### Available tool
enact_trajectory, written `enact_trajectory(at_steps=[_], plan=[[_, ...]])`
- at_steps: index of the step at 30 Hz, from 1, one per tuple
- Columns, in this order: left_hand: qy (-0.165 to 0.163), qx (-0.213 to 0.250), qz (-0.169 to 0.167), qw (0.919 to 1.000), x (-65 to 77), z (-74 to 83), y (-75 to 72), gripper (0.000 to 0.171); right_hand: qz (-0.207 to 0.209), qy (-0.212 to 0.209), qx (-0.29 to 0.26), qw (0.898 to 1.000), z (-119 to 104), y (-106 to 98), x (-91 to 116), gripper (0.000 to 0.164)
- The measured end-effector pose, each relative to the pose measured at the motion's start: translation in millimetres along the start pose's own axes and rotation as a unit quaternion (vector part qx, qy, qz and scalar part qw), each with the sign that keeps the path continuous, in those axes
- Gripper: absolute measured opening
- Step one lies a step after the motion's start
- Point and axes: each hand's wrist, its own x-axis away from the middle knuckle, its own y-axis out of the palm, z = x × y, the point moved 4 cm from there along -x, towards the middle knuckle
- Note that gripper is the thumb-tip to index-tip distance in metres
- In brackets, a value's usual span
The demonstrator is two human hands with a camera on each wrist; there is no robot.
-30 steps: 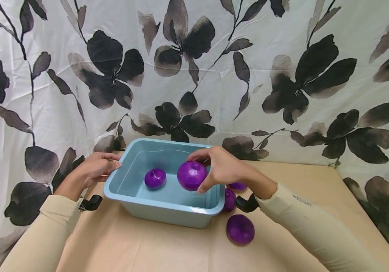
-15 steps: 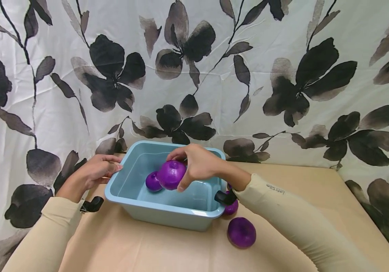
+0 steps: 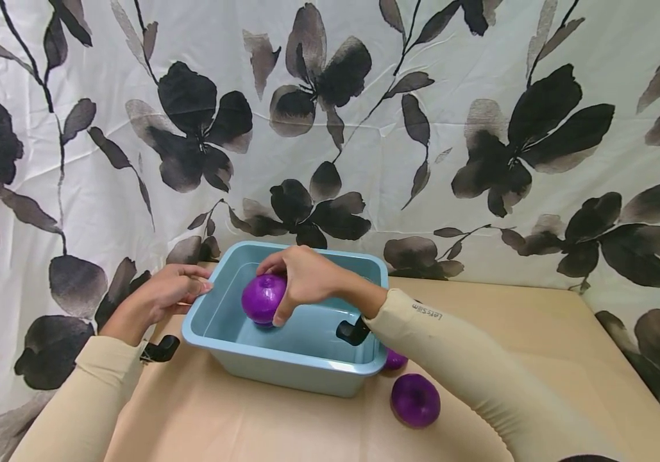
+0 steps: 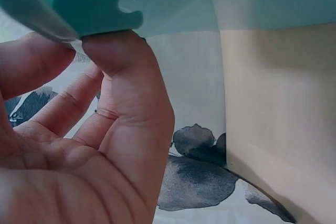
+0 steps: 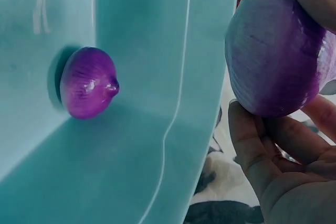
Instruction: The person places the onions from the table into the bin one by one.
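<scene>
While tan table (image 3: 572,346) carries blue tub (image 3: 283,373), left hand (image 3: 168,292) pinches tub's left rim. Right hand (image 3: 309,276) has fingers curled round held onion (image 3: 263,298), above tub floor. Right of tub: front onion (image 3: 415,401), partly hidden onion (image 3: 396,360). Inner onion (image 5: 89,83) on tub floor.

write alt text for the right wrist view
The right hand holds a purple onion at the picture's right. To the left, a second onion lies in a blue tub, and flowered cloth shows between tub and hand at the bottom.
</scene>
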Motion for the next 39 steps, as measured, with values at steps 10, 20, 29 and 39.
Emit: enact_trajectory(at_steps=[10, 20, 29, 39], plan=[[-0.005, 0.019, -0.009, 0.9998, -1.7, -7.1, 5.9, 0.049, -0.021, -0.004, 0.02, 1.0, 4.4, 22.7, -21.6, 0.076], [-0.015, -0.035, 0.008, 0.9992, 1.5, -1.1, 3.0, 0.056, -0.048, -0.016, 0.036, 0.998, 4.3, 40.5, -35.7, 0.075], [0.001, -0.02, -0.016, 0.9997, 0.2, -2.3, -1.4, 0.053, -0.066, -0.012, 0.053, 0.996, 10.0, 50.4, -45.2, 0.073], [0.01, -0.019, -0.012, 0.9997, -0.8, -0.3, -2.1, 0.048, -0.083, -0.007, 0.067, 0.994, 16.6, 60.8, -56.2, 0.075]])
